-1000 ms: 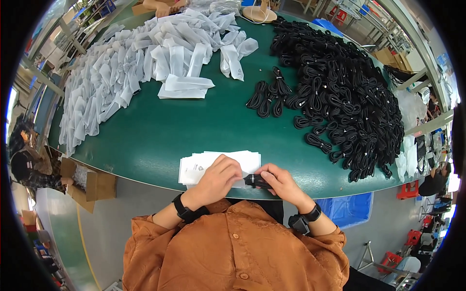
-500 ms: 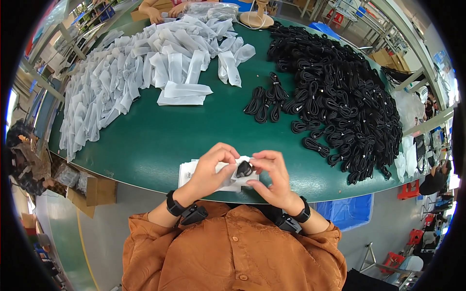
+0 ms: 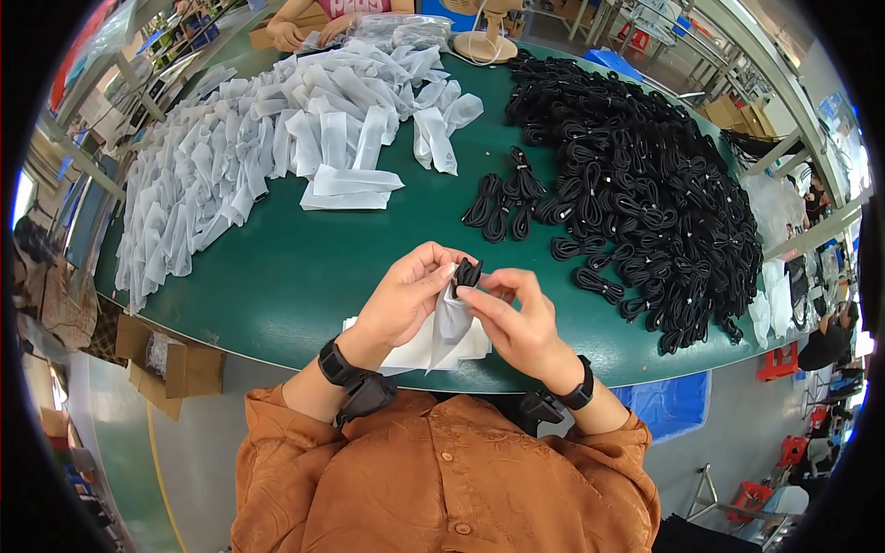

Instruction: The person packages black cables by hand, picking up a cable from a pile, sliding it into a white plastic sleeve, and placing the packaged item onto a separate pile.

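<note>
Close to the table's front edge, my left hand point(image 3: 406, 297) pinches the mouth of a frosted white plastic bag point(image 3: 449, 321). A coiled black cable point(image 3: 467, 274) sticks up out of that mouth, its lower part inside the bag. My right hand point(image 3: 518, 318) is closed on the other side, thumb and fingers at the cable and the bag's rim. The bag hangs tilted, its bottom end pointing down toward me. Below it a stack of flat white bags point(image 3: 415, 353) lies on the green table point(image 3: 277, 295), partly hidden by my hands.
A broad heap of filled white bags point(image 3: 212, 175) covers the far left. Coiled black cables point(image 3: 645, 194) are piled at the right, with several set apart. Behind stand a small fan point(image 3: 486, 44) and another person's hands point(image 3: 288, 37). A blue bin point(image 3: 666, 405) sits below the front edge.
Both hands have lifted the bag and cable off the stack. The bag now hangs tilted, with the cable loops upright in its mouth.
</note>
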`<state>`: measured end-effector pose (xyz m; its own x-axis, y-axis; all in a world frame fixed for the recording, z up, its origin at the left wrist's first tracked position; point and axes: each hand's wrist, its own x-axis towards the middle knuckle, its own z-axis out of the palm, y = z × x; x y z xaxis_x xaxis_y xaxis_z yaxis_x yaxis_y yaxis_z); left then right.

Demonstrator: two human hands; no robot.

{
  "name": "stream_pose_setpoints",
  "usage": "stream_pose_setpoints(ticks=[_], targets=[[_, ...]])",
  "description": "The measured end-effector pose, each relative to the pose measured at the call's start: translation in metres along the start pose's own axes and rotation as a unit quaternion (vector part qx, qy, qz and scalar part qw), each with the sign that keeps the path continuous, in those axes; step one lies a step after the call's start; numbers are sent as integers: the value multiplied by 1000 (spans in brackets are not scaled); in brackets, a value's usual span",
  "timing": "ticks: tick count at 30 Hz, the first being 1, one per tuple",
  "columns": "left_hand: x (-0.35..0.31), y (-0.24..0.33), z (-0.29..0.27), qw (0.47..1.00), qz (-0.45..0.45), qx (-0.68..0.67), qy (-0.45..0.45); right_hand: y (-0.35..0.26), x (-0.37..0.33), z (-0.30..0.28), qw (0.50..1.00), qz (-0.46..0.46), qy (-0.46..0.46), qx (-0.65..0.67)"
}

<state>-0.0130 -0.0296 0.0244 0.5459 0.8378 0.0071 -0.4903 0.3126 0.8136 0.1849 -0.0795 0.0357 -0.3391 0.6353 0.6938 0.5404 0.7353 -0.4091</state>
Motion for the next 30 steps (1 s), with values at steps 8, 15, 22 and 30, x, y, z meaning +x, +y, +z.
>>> stream_pose_setpoints(ticks=[8, 15, 22, 30], targets=[[-5, -18, 0, 999, -28, -4, 27, 2, -6, 16, 999, -18, 33, 10], [-12, -15, 9, 944, 126, 298, -69, 4, -7, -1, 993, 64, 43, 90], [7, 27, 7, 815, 228, 518, -127, 14, -4, -23, 993, 54, 45, 95], [24, 88, -34, 644, 360, 644, 203, 88, -84, -89, 918, 228, -27, -323]])
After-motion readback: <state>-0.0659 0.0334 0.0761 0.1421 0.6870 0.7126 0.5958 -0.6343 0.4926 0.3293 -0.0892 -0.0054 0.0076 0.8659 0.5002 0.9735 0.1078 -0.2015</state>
